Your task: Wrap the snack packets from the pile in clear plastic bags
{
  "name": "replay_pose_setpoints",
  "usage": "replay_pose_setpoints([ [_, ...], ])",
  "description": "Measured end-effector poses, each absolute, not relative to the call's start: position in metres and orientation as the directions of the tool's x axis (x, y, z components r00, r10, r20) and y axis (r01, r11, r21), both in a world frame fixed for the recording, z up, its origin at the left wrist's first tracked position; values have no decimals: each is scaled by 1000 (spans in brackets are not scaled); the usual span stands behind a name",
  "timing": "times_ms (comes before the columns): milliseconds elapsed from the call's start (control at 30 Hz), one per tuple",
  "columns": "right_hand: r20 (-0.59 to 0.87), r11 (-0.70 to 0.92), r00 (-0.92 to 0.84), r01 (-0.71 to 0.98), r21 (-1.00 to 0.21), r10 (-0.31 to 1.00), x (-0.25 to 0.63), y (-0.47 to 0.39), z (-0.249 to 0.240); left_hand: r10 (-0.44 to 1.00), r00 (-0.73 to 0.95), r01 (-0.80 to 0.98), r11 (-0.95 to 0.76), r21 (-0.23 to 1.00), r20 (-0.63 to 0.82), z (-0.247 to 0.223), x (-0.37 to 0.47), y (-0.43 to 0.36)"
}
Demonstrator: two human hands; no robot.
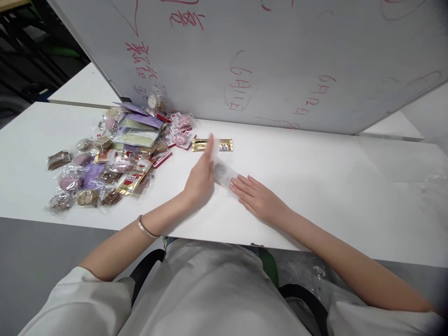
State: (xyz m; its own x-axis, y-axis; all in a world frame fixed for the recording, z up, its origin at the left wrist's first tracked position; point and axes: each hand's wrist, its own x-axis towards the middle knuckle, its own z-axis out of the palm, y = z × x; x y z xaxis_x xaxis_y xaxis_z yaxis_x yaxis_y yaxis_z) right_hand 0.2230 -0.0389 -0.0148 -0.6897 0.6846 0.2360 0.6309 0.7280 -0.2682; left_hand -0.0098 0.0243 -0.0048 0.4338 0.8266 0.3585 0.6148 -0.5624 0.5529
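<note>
White desk [315,186], smooth-topped, with a red-lettered whiteboard [280,60] standing along its far edge. Between the desk's near and far edges lies a small, thin, transparent plastic bag [224,173], set obliquely between two bare hands. The right hand [261,198] rests palm down, its fingers extended and laid on the bag's right end without closing. The left hand [200,181] stands on edge at the opposite end, fingers raised and blurred; whether they pinch the film cannot be told. Such film is probably light, limp and slippery, best held by a corner or pressed flat at one end. Toward the far edge lies a flat gold foil packet [226,145], partly hidden by the left hand. Leftward, a mixed heap of clear-wrapped brown and pink pieces [72,182] nearly reaches the near edge.
</note>
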Motion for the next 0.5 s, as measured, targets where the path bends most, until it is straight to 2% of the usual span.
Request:
replay_pose_setpoints([
  [100,238,716,-676,645,-266,697,222,-40,-17,698,602,580,-716,389,388,-8,-11,29],
  [267,251,691,-644,680,-245,723,220,-37,-21,541,826,517,-839,171,157,-5,-25,31],
  [367,271,677,-623,700,-227,734,215,-32,-22,487,863,474,-873,116,135,-3,-27,29],
  [500,303,629,-556,732,-262,774,203,-24,-18,509,834,509,-859,62,214,-9,-13,28],
])
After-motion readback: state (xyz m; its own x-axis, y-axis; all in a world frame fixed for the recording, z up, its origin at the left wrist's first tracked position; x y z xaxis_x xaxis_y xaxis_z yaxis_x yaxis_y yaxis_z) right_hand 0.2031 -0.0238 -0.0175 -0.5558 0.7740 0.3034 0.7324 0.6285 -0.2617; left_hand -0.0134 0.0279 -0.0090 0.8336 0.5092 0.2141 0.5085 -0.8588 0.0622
